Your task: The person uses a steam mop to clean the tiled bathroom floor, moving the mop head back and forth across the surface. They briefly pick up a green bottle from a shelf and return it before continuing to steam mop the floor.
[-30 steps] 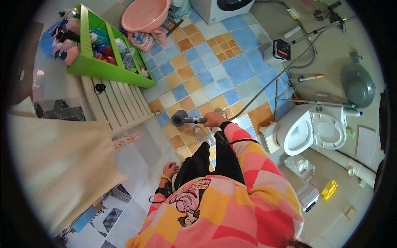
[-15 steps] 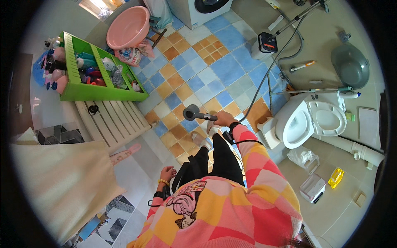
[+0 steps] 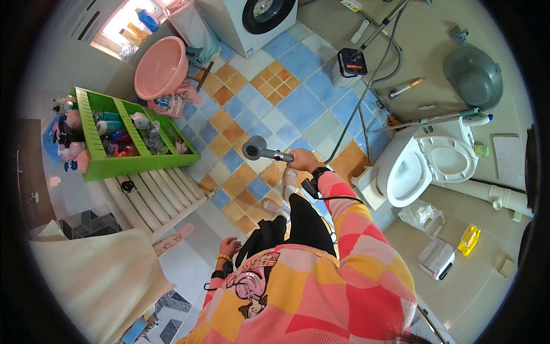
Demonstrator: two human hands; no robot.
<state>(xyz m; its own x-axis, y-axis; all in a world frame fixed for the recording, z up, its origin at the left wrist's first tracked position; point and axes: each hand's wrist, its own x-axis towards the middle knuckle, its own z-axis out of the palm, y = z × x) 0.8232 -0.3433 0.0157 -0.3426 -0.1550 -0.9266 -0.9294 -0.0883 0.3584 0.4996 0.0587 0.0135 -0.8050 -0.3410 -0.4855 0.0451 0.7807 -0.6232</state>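
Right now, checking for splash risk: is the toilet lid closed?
No, the toilet stands open, lid and seat raised, with its bowl showing beside the right hand holding the shower head.

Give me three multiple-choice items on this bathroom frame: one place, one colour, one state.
1. Where is the pink basin?
A. beside the green shelf rack, near the window
B. on the toilet
C. in the left hand

2. What colour is the green shelf rack's frame?
A. blue
B. green
C. white

3. How is the toilet?
A. lid shut
B. lid and seat raised, bowl open
C. covered by a towel

Answers:
1. A, it leans at the rack's far end.
2. B, bright green walls and dividers.
3. B, the seat ring stands back from the bowl.

The right hand holds the shower head in its grip; the left hand hangs free.
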